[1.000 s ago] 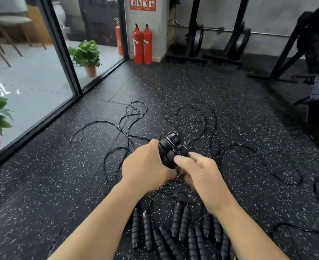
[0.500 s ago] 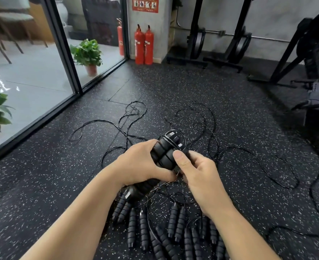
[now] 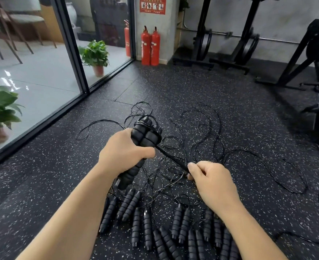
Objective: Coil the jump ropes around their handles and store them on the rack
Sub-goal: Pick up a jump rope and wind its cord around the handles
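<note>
Nearest the camera, a row of spare handles on the speckled rubber floor: black, ribbed foam grips, lying mostly in pairs, thin black cords trailing from their ends into a loose tangle. Just above that row, both bare forearms reaching in. Left hand wrapped tight around a bundle of handles, fingers and thumb curled round the middle of it, bundle tilted with its top leaning away and to the right, lower end poking out below the fist toward the floor. Same black segmented foam on these grips, hard caps at the top, a few turns of cord looped round the upper end. From the bundle, a taut stretch of rope running down and to the right, straight into the right hand. Right hand closed, thumb and forefinger pinching the rope, remaining fingers curled under. Bundle held clear of the floor, above the tangle. Beyond the hands, loose ropes sprawled in wide, thin black loops across the floor. Farther left, a potted plant behind the glass partition. Farthest back, two red fire extinguishers against the wall and black gym equipment to the right.
</note>
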`<state>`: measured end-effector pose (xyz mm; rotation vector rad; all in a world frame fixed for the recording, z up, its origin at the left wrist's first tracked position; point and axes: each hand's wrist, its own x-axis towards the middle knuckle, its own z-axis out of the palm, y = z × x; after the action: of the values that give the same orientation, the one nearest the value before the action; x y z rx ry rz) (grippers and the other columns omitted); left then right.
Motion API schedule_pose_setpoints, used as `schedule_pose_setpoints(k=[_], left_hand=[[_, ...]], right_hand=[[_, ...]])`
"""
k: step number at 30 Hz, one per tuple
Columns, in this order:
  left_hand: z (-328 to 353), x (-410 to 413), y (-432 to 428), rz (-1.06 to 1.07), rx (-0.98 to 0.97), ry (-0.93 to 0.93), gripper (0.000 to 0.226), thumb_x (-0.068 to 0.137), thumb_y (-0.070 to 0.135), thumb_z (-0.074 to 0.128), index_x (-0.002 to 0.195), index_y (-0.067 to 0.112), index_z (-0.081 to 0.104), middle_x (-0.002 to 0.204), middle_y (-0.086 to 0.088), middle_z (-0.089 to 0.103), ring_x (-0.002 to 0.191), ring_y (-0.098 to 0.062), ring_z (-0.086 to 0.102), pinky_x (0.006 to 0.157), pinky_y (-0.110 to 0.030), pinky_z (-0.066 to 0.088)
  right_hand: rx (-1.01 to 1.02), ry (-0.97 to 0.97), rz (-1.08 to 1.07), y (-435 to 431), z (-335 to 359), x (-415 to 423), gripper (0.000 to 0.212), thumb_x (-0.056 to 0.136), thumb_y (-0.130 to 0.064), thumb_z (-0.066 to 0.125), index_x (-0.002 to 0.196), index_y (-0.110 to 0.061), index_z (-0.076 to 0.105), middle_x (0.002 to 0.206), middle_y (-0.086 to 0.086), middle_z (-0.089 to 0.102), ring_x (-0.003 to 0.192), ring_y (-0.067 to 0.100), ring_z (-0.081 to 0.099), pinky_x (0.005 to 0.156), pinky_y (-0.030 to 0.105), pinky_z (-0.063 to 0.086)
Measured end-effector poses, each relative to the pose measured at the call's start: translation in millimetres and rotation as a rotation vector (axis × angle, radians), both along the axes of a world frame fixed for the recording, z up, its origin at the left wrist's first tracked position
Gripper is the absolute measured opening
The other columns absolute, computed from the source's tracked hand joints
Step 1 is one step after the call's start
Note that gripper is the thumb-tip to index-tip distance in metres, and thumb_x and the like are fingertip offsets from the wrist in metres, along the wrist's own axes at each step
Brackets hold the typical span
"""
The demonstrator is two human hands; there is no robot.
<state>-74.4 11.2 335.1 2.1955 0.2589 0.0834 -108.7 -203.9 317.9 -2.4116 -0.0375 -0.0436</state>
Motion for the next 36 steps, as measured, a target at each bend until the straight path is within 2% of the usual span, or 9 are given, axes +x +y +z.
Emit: schedule_pose_setpoints(k=[3, 8, 14, 17, 20, 22, 26, 31, 36], left_hand=[[1.5, -1.7, 0.8, 0.008, 0.192, 0.04, 0.037, 0.059, 0.038, 0.081, 0.085, 0.025, 0.058, 0.077, 0.008, 0.068, 0.074, -0.013, 0.065, 0.076, -0.032, 0.054], [5.5, -6.3, -6.0, -0.042, 0.439, 0.104, 0.041, 0.061, 0.046, 0.076, 0.088, 0.026, 0.052, 0.083, 0.009, 0.062, 0.078, -0.016, 0.061, 0.069, -0.03, 0.047], [4.0, -19.8, -41.8, -0.337, 0.908, 0.049, 0.043, 0.068, 0.047, 0.07, 0.099, 0.031, 0.046, 0.073, 0.009, 0.051, 0.071, -0.021, 0.053, 0.063, -0.029, 0.042], [5.7, -27.3, -58.1, -0.533, 1.021, 0.004, 0.045, 0.073, 0.044, 0.066, 0.109, 0.036, 0.041, 0.072, 0.007, 0.049, 0.074, -0.02, 0.054, 0.063, -0.028, 0.042], [6.3, -33.1, -67.6, -0.687, 1.046, -0.043, 0.037, 0.075, 0.044, 0.063, 0.094, 0.035, 0.032, 0.073, 0.008, 0.049, 0.073, -0.018, 0.051, 0.067, -0.029, 0.047], [5.7, -36.2, -70.4, -0.759, 1.031, -0.102, 0.035, 0.075, 0.045, 0.062, 0.087, 0.033, 0.031, 0.07, 0.008, 0.045, 0.071, -0.017, 0.047, 0.069, -0.03, 0.048], [9.9, -40.0, -71.9, -0.831, 0.952, -0.125, 0.041, 0.072, 0.045, 0.066, 0.079, 0.03, 0.029, 0.07, 0.009, 0.043, 0.071, -0.014, 0.044, 0.068, -0.03, 0.043], [11.7, -43.8, -70.1, -0.843, 0.753, -0.177, 0.038, 0.064, 0.042, 0.067, 0.084, 0.033, 0.035, 0.07, 0.009, 0.051, 0.066, -0.011, 0.05, 0.069, -0.033, 0.049], [13.4, -42.1, -68.1, -0.794, 0.689, -0.143, 0.042, 0.06, 0.044, 0.07, 0.084, 0.029, 0.039, 0.067, 0.009, 0.053, 0.062, -0.007, 0.051, 0.069, -0.033, 0.05]], right_hand=[[-0.188, -0.126, 0.016, 4.3, 17.1, -8.4, 0.046, 0.097, -0.044, 0.043, 0.066, -0.012, 0.056, 0.052, 0.0, 0.054, 0.055, 0.019, 0.054, 0.056, 0.03, 0.045], [-0.343, -0.38, 0.156, 14.0, 34.2, -15.4, 0.052, 0.097, -0.038, 0.047, 0.053, -0.02, 0.025, 0.043, -0.006, 0.031, 0.04, 0.013, 0.032, 0.043, 0.026, 0.034], [-0.464, -0.536, 0.226, 11.9, 39.0, 5.8, 0.056, 0.088, -0.042, 0.052, 0.053, -0.023, 0.012, 0.044, -0.008, 0.021, 0.038, 0.02, 0.03, 0.043, 0.019, 0.012], [-0.511, -0.475, 0.271, 3.3, 34.8, 16.2, 0.061, 0.094, -0.052, 0.045, 0.048, -0.019, 0.023, 0.044, -0.005, 0.029, 0.047, 0.022, 0.039, 0.044, 0.023, 0.021], [-0.484, -0.333, 0.294, -1.7, 36.9, 20.4, 0.06, 0.096, -0.059, 0.038, 0.058, -0.015, 0.052, 0.057, 0.0, 0.051, 0.062, 0.022, 0.052, 0.06, 0.03, 0.042], [-0.432, -0.302, 0.296, -5.9, 35.6, 22.2, 0.063, 0.094, -0.061, 0.039, 0.053, -0.014, 0.048, 0.053, 0.0, 0.048, 0.056, 0.017, 0.047, 0.06, 0.031, 0.042], [-0.126, -0.134, 0.314, -16.4, 27.6, 26.6, 0.065, 0.089, -0.056, 0.056, 0.043, -0.015, 0.032, 0.041, -0.005, 0.031, 0.043, 0.013, 0.032, 0.053, 0.033, 0.035], [0.356, 0.174, 0.322, -24.9, 26.7, 27.7, 0.053, 0.093, -0.039, 0.059, 0.056, -0.003, 0.043, 0.045, -0.001, 0.028, 0.04, 0.011, 0.023, 0.042, 0.021, 0.025], [0.536, 0.227, 0.21, -25.2, 25.3, 28.3, 0.052, 0.094, -0.035, 0.059, 0.051, -0.011, 0.041, 0.042, -0.002, 0.034, 0.035, 0.009, 0.027, 0.04, 0.019, 0.027]])
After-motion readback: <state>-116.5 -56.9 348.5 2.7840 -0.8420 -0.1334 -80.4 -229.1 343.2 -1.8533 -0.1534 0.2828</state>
